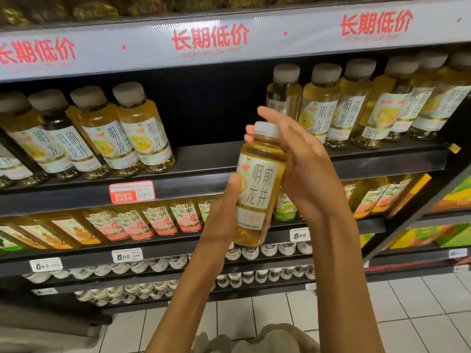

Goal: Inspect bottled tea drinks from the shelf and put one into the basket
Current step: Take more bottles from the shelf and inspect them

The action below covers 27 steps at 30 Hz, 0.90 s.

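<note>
1. Holding one tea bottle [257, 184] up in front of the shelf [198, 174], both hands on it, label facing the camera
2. Left hand [224, 212] grip: wrapped round the lower body, thumb pressed on the label's left edge, remaining digits hidden behind the bottle
3. Right hand [303, 159] grip: curled round the neck and white cap [267, 129] from the right side, fingertips showing past the cap on the left; cannot tell if it is twisting or just steadying
4. Key relation: bottle sits between the two hands, long axis near upright, cap tilted slightly right and away; left hand carries the weight from below, right is on top. Basket not in view, so my guess is the bottle has to go down and toward the body, left hand better placed to carry it
5. Label: vertical black characters 明前龙井, red "Unif" logo, yellow-green teacup picture; pale yellow liquid
6. Same bottles [142, 131] stand in rows left and right on that shelf, with a gap in the middle behind the held one
7. Banner [211, 38] above reads 长期低价 / "EVERY DAY LOW PRICE" in red
8. Red price tag [132, 191] on the shelf edge, text too blurred; lower white tags [127, 256] read "500"
9. Lower shelf: peach-label bottles [158, 220] marked 白桃茉莉, "200"
</note>
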Available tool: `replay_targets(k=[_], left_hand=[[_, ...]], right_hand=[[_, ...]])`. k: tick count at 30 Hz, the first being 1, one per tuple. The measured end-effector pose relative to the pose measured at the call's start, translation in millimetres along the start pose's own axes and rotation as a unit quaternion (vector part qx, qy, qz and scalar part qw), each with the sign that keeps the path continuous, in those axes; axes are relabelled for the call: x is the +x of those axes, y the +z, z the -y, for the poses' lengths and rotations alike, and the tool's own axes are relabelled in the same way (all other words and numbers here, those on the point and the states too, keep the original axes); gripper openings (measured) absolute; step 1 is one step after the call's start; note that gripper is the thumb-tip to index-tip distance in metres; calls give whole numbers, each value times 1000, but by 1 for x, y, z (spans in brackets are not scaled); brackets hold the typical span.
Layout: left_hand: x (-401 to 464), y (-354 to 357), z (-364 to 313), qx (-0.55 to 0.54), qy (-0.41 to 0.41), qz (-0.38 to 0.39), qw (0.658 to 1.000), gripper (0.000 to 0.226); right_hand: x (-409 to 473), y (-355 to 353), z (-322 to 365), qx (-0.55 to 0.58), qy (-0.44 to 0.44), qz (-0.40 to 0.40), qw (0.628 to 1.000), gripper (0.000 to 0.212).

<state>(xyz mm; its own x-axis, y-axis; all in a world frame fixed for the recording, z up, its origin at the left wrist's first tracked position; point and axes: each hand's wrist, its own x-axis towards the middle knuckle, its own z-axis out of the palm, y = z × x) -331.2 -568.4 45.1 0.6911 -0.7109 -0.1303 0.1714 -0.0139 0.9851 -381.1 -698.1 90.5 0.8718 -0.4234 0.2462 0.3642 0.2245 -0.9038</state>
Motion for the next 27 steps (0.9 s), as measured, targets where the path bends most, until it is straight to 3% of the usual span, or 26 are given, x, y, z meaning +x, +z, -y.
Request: replay_targets(k=[3,7,10,15,22,27], left_hand=[[-3,0,0,-98,-34,57,993,78],[-5,5,3,-180,-61,120,974,75],[-6,9,1,-135,-67,124,981,76],[-6,7,-5,-1,-26,46,999,65],[-13,13,-10,27,6,28,999,48],[-13,10,-9,15,26,42,999,60]], right_hand=[[1,-1,-2,26,-6,22,999,33],[5,0,-8,62,16,43,997,32],[5,-3,-10,78,17,24,997,31],[4,-7,-9,30,-19,3,999,26],[8,-9,-9,25,1,5,1000,30],[10,-8,-10,102,-13,8,995,27]])
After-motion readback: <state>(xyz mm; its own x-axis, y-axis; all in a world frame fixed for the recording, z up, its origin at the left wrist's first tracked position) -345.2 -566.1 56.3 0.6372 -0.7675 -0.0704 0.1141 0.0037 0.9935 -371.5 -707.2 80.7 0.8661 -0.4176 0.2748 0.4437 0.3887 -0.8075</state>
